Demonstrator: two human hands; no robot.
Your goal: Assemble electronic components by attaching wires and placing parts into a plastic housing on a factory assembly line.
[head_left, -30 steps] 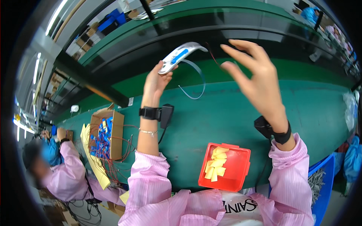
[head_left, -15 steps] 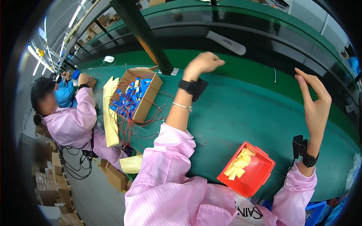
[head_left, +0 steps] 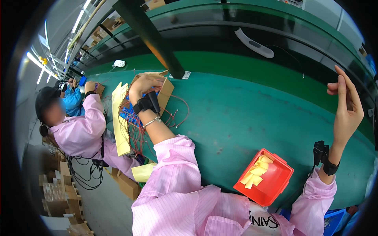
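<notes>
My left hand [head_left: 146,84] reaches over an open cardboard box [head_left: 167,91] full of blue wrapped parts [head_left: 128,115] with dark red wires. Its fingers dip inside the box, and their tips are hidden. Higher on the right, my right hand [head_left: 347,108] is raised above the green work surface with nothing in it, its fingers apart. A red plastic bin [head_left: 277,179] lies between my forearms, near my body, with several pale yellow paper pieces [head_left: 258,170] in its left part.
A white elongated object [head_left: 255,44] with a thin wire lies on the dark conveyor belt beyond the table. A green post [head_left: 151,37] stands behind the box. Yellow sheets [head_left: 119,120] lean along its left side. A co-worker [head_left: 80,122] in pink sits at the left.
My left hand has moved left, from above the table into the box of blue parts. My right hand has shifted slightly right. The white object has slid rightward along the belt.
</notes>
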